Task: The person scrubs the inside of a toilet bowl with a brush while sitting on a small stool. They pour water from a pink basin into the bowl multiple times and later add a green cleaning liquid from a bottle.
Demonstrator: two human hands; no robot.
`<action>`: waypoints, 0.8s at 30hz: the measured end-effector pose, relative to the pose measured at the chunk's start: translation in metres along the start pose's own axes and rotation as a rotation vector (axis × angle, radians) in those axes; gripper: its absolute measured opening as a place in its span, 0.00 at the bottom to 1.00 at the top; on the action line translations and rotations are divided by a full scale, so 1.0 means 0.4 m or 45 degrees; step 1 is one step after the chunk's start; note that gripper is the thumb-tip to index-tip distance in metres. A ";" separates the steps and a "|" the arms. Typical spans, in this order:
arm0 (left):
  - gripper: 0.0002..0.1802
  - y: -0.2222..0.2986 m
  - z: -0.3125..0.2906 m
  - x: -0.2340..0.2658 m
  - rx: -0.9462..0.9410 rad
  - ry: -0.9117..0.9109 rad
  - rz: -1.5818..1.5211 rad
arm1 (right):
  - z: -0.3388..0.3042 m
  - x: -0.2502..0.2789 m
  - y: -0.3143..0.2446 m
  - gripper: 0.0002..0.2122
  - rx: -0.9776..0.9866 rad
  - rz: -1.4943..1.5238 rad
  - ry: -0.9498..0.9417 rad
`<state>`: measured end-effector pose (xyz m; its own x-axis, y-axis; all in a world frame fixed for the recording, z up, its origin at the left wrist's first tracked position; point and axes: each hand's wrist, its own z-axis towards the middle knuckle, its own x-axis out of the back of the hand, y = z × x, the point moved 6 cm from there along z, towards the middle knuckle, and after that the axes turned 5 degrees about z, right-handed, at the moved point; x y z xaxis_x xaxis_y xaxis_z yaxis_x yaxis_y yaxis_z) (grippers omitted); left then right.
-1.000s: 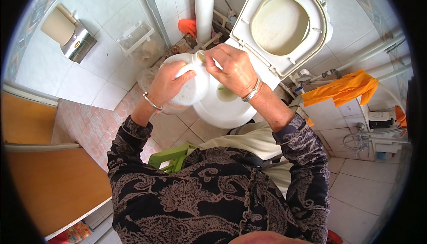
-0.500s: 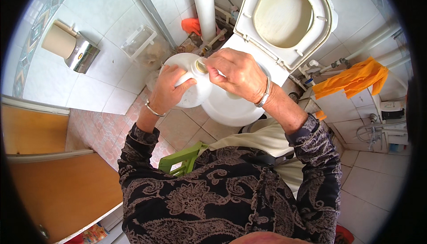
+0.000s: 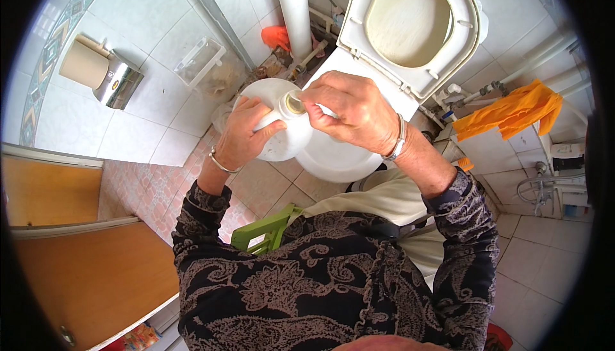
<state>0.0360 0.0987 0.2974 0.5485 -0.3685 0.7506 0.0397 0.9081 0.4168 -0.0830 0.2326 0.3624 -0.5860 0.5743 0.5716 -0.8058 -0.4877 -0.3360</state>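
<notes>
A round white plastic jug (image 3: 291,141) is held in front of me, its open neck (image 3: 294,104) tilted toward my right side. My left hand (image 3: 246,134) grips the jug near the neck, fingers over its top and thumb toward the opening. At the rim of the mouth is my right hand (image 3: 359,109), thumb and fingers pinched together. Whatever lies between those fingertips is too small or hidden to name. The yellowish inside of the neck shows beside them. Just below and to the right of the jug lies the white toilet bowl (image 3: 336,166).
The raised toilet seat (image 3: 359,21) stands beyond my hands. A green plastic stool (image 3: 261,232) is by my lap. Orange cloth (image 3: 509,111) hangs over pipes at right. A paper roll (image 3: 84,63) and clear plastic box (image 3: 208,66) are on the left wall, above a wooden cabinet door (image 3: 96,280).
The jug has shifted slightly right and down in view, its mouth showing more. My right hand has moved a little right, still pinched at the rim; my left hand keeps its grip.
</notes>
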 end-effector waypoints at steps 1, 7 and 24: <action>0.12 0.000 0.001 0.000 -0.005 0.003 -0.016 | 0.003 -0.002 -0.002 0.04 -0.002 -0.016 -0.034; 0.11 -0.020 -0.003 -0.007 0.167 -0.040 -0.221 | 0.003 -0.007 0.011 0.07 -0.046 -0.033 -0.117; 0.12 -0.015 0.005 -0.025 0.261 -0.141 -0.263 | -0.031 -0.011 0.043 0.09 -0.063 -0.056 -0.093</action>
<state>0.0286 0.0967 0.2885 0.4518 -0.5706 0.6857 -0.0345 0.7569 0.6526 -0.0952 0.2299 0.3447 -0.5433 0.5442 0.6393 -0.8350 -0.4290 -0.3445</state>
